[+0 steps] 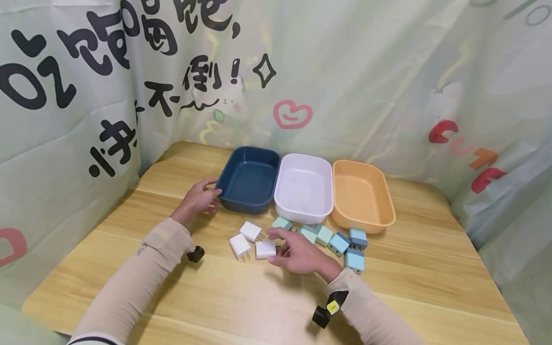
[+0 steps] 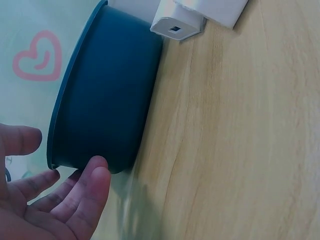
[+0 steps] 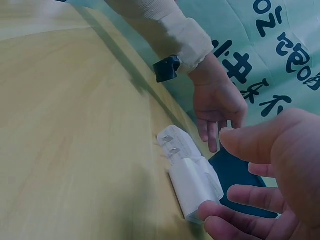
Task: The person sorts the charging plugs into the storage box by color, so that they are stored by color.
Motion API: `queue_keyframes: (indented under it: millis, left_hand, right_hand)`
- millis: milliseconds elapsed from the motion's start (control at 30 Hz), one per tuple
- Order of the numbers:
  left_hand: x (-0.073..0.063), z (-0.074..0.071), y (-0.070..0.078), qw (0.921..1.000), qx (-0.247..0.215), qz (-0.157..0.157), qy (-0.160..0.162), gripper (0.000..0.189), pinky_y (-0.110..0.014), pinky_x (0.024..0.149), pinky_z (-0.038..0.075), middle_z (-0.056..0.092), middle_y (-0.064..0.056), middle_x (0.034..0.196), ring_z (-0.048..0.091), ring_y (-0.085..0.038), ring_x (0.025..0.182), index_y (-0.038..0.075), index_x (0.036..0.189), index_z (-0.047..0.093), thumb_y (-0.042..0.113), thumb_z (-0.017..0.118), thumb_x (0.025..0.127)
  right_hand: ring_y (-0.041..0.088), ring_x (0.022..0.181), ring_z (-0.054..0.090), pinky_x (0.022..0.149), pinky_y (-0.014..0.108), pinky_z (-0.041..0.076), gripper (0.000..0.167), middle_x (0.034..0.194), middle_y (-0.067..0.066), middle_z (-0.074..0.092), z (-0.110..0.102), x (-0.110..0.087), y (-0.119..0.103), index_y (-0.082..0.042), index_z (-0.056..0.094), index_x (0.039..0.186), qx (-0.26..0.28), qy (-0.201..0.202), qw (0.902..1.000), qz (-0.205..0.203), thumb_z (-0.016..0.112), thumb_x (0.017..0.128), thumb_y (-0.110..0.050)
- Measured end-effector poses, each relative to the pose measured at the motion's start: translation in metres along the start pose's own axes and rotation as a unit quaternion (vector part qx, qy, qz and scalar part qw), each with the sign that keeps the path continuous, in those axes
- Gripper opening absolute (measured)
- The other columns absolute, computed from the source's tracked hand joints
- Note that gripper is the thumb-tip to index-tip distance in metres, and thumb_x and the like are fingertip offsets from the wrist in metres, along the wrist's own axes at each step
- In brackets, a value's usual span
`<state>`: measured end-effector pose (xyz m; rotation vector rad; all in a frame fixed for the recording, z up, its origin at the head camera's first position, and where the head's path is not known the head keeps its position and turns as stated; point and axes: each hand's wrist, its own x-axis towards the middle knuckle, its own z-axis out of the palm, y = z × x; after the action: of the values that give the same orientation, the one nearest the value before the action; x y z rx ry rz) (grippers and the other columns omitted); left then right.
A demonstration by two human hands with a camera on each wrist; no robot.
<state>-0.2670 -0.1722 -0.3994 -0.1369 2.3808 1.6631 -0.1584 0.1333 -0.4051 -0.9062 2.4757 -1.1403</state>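
Note:
Three white charger plugs lie on the wood table; the nearest white plug (image 1: 265, 249) is right at the fingertips of my right hand (image 1: 302, 251). In the right wrist view, the thumb stands apart from that plug (image 3: 192, 187) and the other fingers reach its end. My left hand (image 1: 199, 197) is at the left end of the navy bin (image 1: 247, 207), its fingertips by the outer wall and the thumb near the rim. Two more white plugs, the upper plug (image 1: 250, 231) and the left plug (image 1: 239, 246), lie beside the first, prongs showing.
A white bin (image 1: 304, 213) and an orange bin (image 1: 366, 223) stand in a row to the right of the navy one. Several green plugs (image 1: 324, 235) and blue plugs (image 1: 354, 260) lie in front of them. A printed curtain (image 1: 345, 72) hangs behind the table.

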Motion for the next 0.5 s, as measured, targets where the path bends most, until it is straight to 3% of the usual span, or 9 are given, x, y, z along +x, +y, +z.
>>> queue_keyframes:
  millis: [500]
  left_hand:
    - [0.0014,0.0001,-0.0004,1.0000,-0.007,0.003,-0.003,0.056,-0.036,0.070,0.056,0.048,-0.022,0.136,0.062,-0.032,0.097,0.012,0.152,0.030,0.016,0.051,0.101]
  right_hand:
    - [0.006,0.076,0.062,0.071,0.027,0.051,0.057,0.127,0.007,0.057,0.0056,0.0019,0.0060,-0.004,0.049,0.137,-0.020,-0.002,0.9997,0.013,0.072,0.088,-0.020]
